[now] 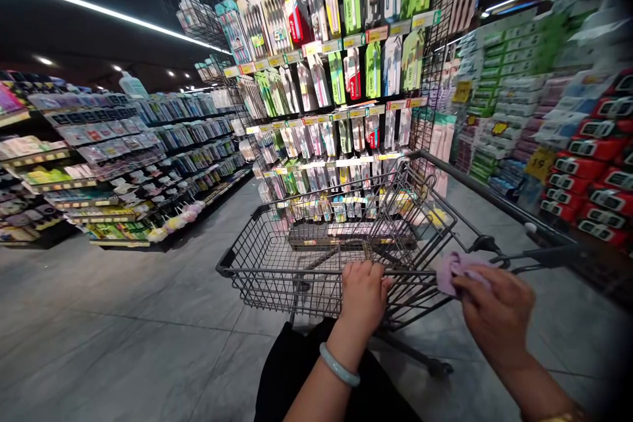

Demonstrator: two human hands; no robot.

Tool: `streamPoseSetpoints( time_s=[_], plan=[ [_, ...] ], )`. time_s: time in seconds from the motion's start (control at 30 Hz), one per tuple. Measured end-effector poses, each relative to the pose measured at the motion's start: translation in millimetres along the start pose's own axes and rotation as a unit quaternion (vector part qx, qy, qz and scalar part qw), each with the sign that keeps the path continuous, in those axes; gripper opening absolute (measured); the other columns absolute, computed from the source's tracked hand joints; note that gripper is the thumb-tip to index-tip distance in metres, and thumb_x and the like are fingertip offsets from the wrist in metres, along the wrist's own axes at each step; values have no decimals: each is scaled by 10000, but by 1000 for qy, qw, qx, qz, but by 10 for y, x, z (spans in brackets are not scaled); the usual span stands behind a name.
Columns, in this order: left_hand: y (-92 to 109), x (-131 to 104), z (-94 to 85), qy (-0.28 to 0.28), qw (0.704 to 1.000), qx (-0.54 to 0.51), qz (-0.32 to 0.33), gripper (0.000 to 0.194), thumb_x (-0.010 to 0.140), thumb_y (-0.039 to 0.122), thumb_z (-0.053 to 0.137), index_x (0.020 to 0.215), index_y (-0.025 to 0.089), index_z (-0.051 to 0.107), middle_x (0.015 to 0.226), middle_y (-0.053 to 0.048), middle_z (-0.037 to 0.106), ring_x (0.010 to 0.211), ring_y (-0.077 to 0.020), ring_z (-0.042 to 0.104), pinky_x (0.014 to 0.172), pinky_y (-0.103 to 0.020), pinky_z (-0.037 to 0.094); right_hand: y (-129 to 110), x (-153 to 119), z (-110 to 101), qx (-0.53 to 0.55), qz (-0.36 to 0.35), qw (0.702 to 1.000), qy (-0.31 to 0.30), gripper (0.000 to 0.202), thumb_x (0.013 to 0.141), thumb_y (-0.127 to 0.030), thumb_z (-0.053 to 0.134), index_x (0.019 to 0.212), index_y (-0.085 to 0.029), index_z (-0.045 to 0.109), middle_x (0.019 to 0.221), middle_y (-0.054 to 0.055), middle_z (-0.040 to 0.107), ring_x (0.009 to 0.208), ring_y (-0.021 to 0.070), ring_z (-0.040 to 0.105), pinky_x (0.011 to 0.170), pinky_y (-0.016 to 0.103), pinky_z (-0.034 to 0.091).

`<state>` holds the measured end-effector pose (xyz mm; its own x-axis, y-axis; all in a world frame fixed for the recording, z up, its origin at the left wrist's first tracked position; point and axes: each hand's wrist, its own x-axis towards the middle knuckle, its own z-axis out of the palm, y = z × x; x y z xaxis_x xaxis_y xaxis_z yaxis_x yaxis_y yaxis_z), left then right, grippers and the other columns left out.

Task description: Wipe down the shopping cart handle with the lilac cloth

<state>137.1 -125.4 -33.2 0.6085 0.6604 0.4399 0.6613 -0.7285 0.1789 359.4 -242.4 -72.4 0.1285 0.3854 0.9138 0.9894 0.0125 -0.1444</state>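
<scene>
A dark wire shopping cart [277, 247] stands in front of me in a store aisle, its basket bare. My left hand [363, 297] is closed on the rear wire edge of the cart basket; a pale green bangle sits on that wrist. My right hand [494, 313] presses a small pink cloth [457, 268] against the cart's frame near the handle bar [499, 204], which runs off to the right.
A rack of hanging toothbrushes [341, 79] stands right behind the cart. Shelves of packaged goods [123, 158] line the left side. Stacked red and green boxes [588, 145] fill the right. Grey tiled floor [123, 330] spreads to the left.
</scene>
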Motion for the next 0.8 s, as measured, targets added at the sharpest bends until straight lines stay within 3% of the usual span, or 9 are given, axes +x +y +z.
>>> streamPoseSetpoints(
  time_s=[0.13, 0.2, 0.37, 0.43, 0.6, 0.7, 0.8],
  plan=[
    [-5, -1, -16, -2, 1000, 2, 4, 217, 965, 425, 501, 925, 228, 585, 892, -31, 598, 892, -227, 511, 841, -397, 354, -260, -302, 218, 26, -52, 995, -80, 229, 818, -102, 582, 831, -286, 716, 1020, 17, 696, 1059, 246, 560, 943, 449, 405],
    [-10, -7, -33, -3, 1000, 0, 9, 197, 956, 416, 523, 946, 229, 586, 901, -29, 599, 900, -225, 512, 854, -399, 356, -325, -347, 230, 56, -50, 991, -110, 233, 824, -100, 556, 816, -279, 705, 1036, 20, 692, 1052, 243, 561, 913, 436, 415],
    [-9, -20, -53, -5, 1000, 2, 8, 195, 950, 416, 530, 955, 231, 592, 903, -32, 595, 908, -229, 515, 858, -401, 363, -288, 44, 105, 66, 8, 997, -48, 210, 825, -146, 583, 880, -296, 720, 1125, 37, 655, 1087, 259, 554, 933, 458, 413],
    [-4, -26, -51, -2, 1000, 5, 7, 194, 955, 413, 521, 952, 232, 592, 903, -30, 594, 907, -228, 514, 862, -403, 366, -308, 155, 132, 41, 0, 998, -39, 195, 833, -161, 595, 887, -300, 721, 1126, 30, 659, 1081, 255, 556, 940, 455, 405],
    [-12, -47, -48, 2, 1000, 4, 7, 195, 950, 415, 528, 974, 233, 593, 913, -31, 597, 917, -231, 514, 886, -414, 368, -493, -19, 277, 6, -72, 997, -26, 200, 836, -129, 633, 906, -304, 702, 1056, 6, 698, 1065, 244, 538, 960, 454, 383],
    [-26, -60, -53, 4, 1000, 5, 3, 165, 946, 389, 541, 988, 238, 592, 918, -23, 596, 925, -228, 509, 902, -414, 368, -529, -44, 239, 39, -70, 996, -47, 192, 849, -126, 607, 898, -290, 694, 1060, 19, 690, 1078, 260, 533, 952, 468, 393],
    [-32, -66, -65, 2, 1000, 6, 3, 164, 939, 381, 556, 1008, 237, 593, 920, -23, 590, 928, -225, 506, 915, -416, 367, -476, 174, 172, 96, -47, 991, -86, 244, 841, -94, 535, 909, -273, 685, 1120, 38, 653, 1097, 256, 542, 950, 455, 425]
  ],
)
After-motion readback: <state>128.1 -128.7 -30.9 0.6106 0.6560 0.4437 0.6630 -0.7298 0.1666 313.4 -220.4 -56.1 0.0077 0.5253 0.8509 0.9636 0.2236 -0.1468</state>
